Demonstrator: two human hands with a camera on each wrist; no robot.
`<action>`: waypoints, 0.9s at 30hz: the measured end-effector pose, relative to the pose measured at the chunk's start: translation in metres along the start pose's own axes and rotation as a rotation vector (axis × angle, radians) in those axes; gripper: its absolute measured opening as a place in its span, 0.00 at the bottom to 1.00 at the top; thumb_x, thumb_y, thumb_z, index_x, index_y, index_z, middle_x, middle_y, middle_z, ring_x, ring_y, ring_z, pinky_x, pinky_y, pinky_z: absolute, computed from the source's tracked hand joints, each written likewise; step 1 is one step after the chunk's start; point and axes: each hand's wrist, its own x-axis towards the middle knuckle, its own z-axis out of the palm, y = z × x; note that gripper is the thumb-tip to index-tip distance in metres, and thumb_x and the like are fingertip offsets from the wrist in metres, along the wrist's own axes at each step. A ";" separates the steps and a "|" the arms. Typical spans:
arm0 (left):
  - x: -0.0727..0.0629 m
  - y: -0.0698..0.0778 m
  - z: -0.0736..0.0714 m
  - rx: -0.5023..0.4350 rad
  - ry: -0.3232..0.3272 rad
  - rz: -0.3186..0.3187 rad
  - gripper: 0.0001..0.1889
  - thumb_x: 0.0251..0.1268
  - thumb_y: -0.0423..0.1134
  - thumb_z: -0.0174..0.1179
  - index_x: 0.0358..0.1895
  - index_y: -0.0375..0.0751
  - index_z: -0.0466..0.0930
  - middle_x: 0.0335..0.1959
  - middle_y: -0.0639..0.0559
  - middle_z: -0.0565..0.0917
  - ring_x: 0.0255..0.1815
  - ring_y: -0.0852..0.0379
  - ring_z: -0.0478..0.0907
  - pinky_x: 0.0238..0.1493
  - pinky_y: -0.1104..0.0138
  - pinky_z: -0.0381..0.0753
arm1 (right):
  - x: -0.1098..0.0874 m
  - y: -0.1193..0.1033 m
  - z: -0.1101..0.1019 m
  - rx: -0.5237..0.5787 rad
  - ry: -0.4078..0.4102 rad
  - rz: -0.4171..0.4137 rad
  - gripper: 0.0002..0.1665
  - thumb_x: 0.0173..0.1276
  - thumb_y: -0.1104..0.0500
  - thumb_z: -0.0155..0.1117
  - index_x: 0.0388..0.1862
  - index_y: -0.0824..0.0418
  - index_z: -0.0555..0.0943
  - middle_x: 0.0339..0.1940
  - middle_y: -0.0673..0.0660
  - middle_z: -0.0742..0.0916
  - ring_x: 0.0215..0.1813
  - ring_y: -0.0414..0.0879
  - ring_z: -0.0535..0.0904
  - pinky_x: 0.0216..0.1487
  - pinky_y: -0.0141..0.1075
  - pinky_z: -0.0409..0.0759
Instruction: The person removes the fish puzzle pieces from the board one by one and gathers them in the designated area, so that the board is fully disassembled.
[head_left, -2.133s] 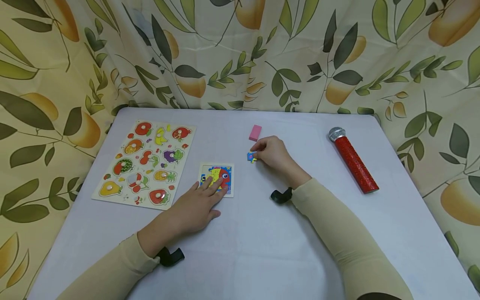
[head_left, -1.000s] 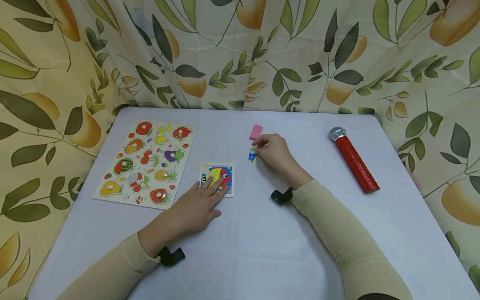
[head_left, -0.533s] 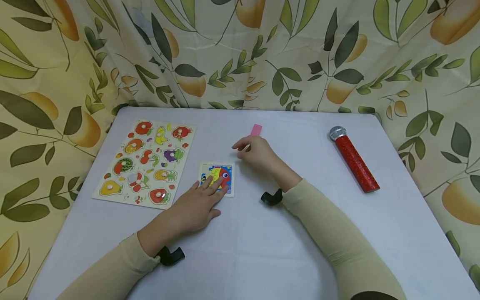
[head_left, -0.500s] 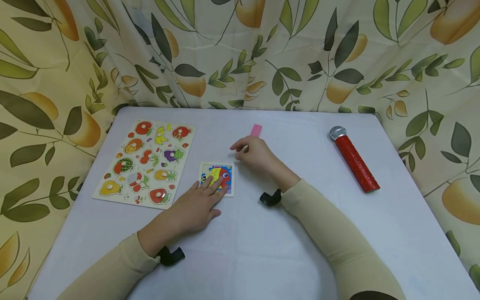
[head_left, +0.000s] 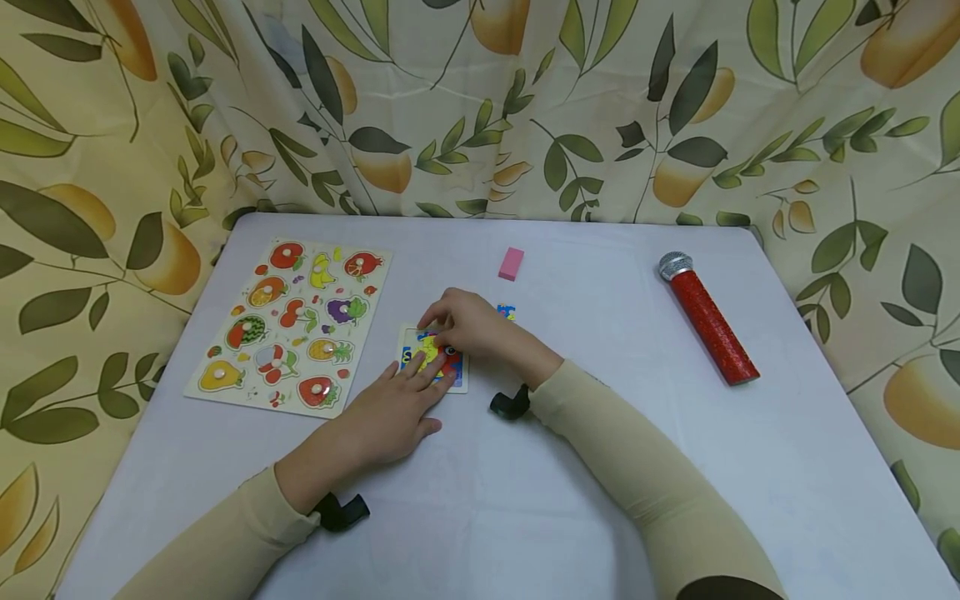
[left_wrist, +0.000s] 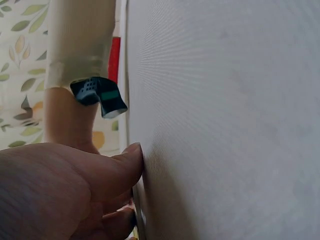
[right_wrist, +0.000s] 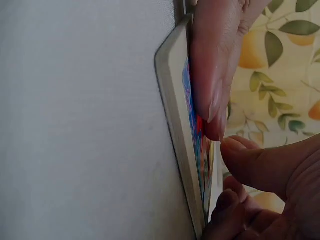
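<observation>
A small jigsaw puzzle (head_left: 462, 385) with a colourful fish picture in a pale frame lies flat at the table's middle. My left hand (head_left: 378, 417) rests on it, fingers stretched and spread over the picture. My right hand (head_left: 483, 329) is bent over the puzzle's upper right part, with thumb and fingers curled down to it. In the right wrist view its thumb (right_wrist: 250, 162) is just above the picture; whether a piece is between the fingertips is hidden. Loose blue and yellow puzzle pieces (head_left: 506, 312) lie behind my right wrist, partly covered by it.
A pink block (head_left: 512, 264) sits at the back. Left of the puzzle lies a large fruit peg board (head_left: 258, 393). A red glittery microphone (head_left: 712, 329) lies on the right. Floral cloth (head_left: 450, 108) hangs beyond the white table (head_left: 525, 517).
My right hand has left the loose pieces beside the pink block and moved left and nearer to me, onto the puzzle. The left hand has stayed in place.
</observation>
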 end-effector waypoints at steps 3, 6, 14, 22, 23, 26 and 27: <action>0.000 0.000 0.000 0.004 -0.001 -0.002 0.37 0.83 0.57 0.56 0.87 0.49 0.60 0.90 0.47 0.54 0.92 0.38 0.47 0.86 0.34 0.53 | 0.002 -0.002 0.002 -0.026 -0.014 -0.003 0.13 0.71 0.61 0.76 0.52 0.50 0.93 0.48 0.53 0.85 0.50 0.47 0.80 0.51 0.37 0.82; 0.001 0.000 0.001 0.010 -0.001 -0.003 0.37 0.83 0.57 0.57 0.87 0.49 0.60 0.90 0.47 0.54 0.92 0.39 0.47 0.86 0.34 0.54 | 0.003 -0.003 0.003 -0.058 -0.032 -0.003 0.13 0.72 0.61 0.75 0.53 0.49 0.93 0.49 0.53 0.85 0.51 0.47 0.80 0.54 0.38 0.82; 0.000 0.000 0.001 0.017 0.004 -0.001 0.37 0.83 0.57 0.57 0.86 0.49 0.60 0.90 0.47 0.55 0.92 0.39 0.47 0.86 0.35 0.54 | 0.001 -0.005 0.004 -0.087 -0.043 -0.011 0.14 0.72 0.60 0.75 0.54 0.49 0.93 0.49 0.53 0.85 0.51 0.47 0.81 0.54 0.40 0.82; 0.000 0.000 0.001 0.014 0.005 -0.006 0.37 0.83 0.57 0.57 0.86 0.49 0.61 0.90 0.47 0.54 0.92 0.39 0.47 0.86 0.35 0.54 | -0.001 -0.004 0.005 -0.075 -0.016 -0.026 0.13 0.72 0.61 0.74 0.52 0.48 0.93 0.50 0.53 0.84 0.51 0.47 0.80 0.54 0.40 0.82; 0.000 0.000 0.001 0.015 0.006 -0.006 0.37 0.83 0.57 0.57 0.86 0.49 0.61 0.90 0.47 0.54 0.92 0.39 0.47 0.86 0.35 0.54 | -0.001 -0.003 0.005 -0.070 -0.012 -0.026 0.13 0.72 0.61 0.74 0.52 0.48 0.93 0.50 0.53 0.84 0.51 0.47 0.80 0.53 0.39 0.82; 0.000 0.000 0.002 0.016 0.009 -0.007 0.36 0.83 0.57 0.57 0.86 0.49 0.61 0.90 0.47 0.54 0.92 0.39 0.47 0.86 0.34 0.54 | -0.002 -0.002 0.006 -0.050 -0.002 -0.028 0.13 0.73 0.61 0.73 0.52 0.47 0.93 0.50 0.52 0.85 0.49 0.47 0.81 0.51 0.39 0.81; 0.000 0.001 0.002 0.016 0.009 -0.006 0.36 0.83 0.57 0.57 0.86 0.49 0.61 0.90 0.47 0.54 0.92 0.39 0.47 0.86 0.34 0.54 | -0.003 -0.001 0.006 -0.049 0.002 -0.030 0.13 0.74 0.62 0.73 0.52 0.47 0.94 0.50 0.52 0.85 0.49 0.46 0.81 0.51 0.38 0.81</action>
